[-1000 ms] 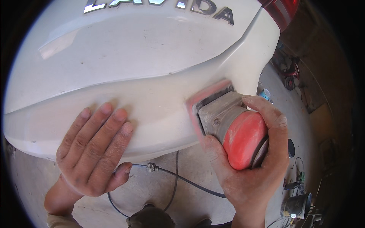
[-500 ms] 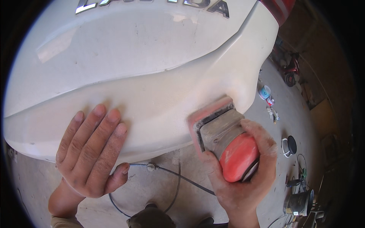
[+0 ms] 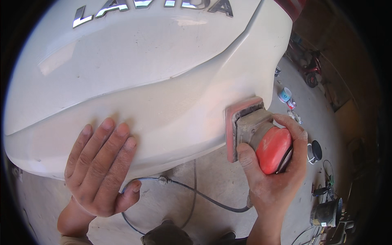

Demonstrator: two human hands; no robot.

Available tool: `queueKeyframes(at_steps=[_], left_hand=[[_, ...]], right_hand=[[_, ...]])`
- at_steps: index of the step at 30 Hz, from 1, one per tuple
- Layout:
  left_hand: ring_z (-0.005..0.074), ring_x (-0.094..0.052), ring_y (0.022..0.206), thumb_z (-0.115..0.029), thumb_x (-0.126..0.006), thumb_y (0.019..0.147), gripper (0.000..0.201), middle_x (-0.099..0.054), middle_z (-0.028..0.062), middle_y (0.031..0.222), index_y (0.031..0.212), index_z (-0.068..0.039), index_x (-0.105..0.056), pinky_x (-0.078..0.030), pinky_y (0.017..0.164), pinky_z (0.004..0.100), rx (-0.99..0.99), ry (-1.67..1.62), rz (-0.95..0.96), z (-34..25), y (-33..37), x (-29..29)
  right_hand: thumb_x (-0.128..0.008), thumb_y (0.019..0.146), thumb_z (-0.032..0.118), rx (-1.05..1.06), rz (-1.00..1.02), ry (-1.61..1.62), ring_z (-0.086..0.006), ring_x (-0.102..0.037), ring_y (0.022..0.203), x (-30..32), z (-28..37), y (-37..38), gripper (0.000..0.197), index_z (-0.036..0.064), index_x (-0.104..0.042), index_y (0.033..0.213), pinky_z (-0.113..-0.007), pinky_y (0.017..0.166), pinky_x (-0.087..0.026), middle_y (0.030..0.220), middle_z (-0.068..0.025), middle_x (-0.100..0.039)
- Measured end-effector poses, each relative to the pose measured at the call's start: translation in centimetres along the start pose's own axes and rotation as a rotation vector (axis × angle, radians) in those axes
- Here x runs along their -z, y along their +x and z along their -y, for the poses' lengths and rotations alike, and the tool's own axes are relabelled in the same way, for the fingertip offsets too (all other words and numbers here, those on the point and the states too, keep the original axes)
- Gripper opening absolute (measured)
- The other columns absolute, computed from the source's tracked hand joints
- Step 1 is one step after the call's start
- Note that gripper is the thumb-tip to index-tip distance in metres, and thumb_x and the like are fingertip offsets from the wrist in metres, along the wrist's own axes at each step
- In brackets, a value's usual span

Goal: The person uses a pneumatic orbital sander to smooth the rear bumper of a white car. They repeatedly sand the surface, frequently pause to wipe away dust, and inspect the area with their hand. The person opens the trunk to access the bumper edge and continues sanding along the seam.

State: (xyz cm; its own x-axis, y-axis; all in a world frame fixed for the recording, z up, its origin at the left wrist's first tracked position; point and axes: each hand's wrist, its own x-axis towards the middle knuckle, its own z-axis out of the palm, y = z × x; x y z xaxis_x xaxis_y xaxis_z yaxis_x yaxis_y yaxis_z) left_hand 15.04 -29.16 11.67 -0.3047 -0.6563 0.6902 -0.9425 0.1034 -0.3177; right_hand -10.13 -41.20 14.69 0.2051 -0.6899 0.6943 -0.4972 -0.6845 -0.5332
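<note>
A white car's rear bumper (image 3: 171, 102) curves across the view below the trunk lid, with dull, dusty patches on its surface. My left hand (image 3: 102, 171) lies on the bumper's left part, fingers stretched out and holding nothing. In my right hand (image 3: 281, 163) is a red and grey power sander (image 3: 274, 149), my thumb and fingers wrapped around its rounded body. The sander's rectangular reddish pad (image 3: 231, 132) is against the bumper near its right corner. A dark hose (image 3: 220, 207) reaches the sander from below. Dust coats my right fingers.
Chrome letters (image 3: 155, 5) sit on the trunk lid, and a red tail light (image 3: 293, 8) is at the upper right. On the concrete floor stand cans (image 3: 285, 95), a black round object (image 3: 315, 151) and a dark bucket (image 3: 326, 212). The hose loops beneath the bumper.
My right hand has moved the sander right and slightly up along the bumper toward its corner. My left hand stays at nearly the same spot. The whole view has shifted slightly.
</note>
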Motion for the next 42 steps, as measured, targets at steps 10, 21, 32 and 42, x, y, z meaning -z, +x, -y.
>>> queueKeyframes(at_steps=[10,21,32,42], left_hand=[[0.039,-0.048,0.148,-0.039,-0.054,0.102,0.06,-0.057,0.0205,0.151,0.145,0.003,-0.058,-0.032,0.124,0.0563,-0.077,0.033,0.223,-3.1,4.8,-0.6],[0.0258,-0.023,0.16,-0.05,-0.053,0.1,0.08,-0.032,0.0129,0.17,0.161,-0.001,-0.037,-0.016,0.133,0.0424,-0.319,0.212,0.371,-9.6,16.0,-6.6],[0.0314,-0.042,0.152,-0.043,-0.045,0.107,0.063,-0.052,0.0175,0.158,0.152,0.0,-0.051,-0.027,0.129,0.048,-0.106,0.218,0.323,-3.0,4.8,-0.3],[0.0409,-0.061,0.135,-0.046,-0.037,0.109,0.062,-0.07,0.0219,0.133,0.138,0.001,-0.066,-0.041,0.119,0.0562,0.015,0.122,0.088,-0.2,-0.8,-0.1]], right_hand=[[-0.09,0.072,0.006,-0.106,-0.143,0.075,-0.0316,-0.07,0.094,1.3,-6.8,1.9,0.061,0.0038,-0.063,0.126,-0.039,0.086,-0.057,0.109,-0.0175,-0.07],[-0.094,0.07,0.01,-0.059,-0.032,0.183,-0.0197,-0.06,0.098,6.4,-10.1,1.3,0.066,0.0032,-0.056,0.124,-0.033,0.09,-0.051,0.11,-0.0083,-0.062],[-0.092,0.067,0.017,0.379,0.255,-0.05,-0.0316,-0.072,0.079,4.5,-6.7,5.7,0.067,0.0111,-0.061,0.126,-0.039,0.064,-0.061,0.106,-0.0106,-0.067],[-0.098,0.057,0.019,0.55,0.371,-0.089,-0.0322,-0.072,0.079,2.5,-1.2,6.2,0.074,0.0109,-0.064,0.122,-0.039,0.06,-0.061,0.109,-0.0139,-0.065]])
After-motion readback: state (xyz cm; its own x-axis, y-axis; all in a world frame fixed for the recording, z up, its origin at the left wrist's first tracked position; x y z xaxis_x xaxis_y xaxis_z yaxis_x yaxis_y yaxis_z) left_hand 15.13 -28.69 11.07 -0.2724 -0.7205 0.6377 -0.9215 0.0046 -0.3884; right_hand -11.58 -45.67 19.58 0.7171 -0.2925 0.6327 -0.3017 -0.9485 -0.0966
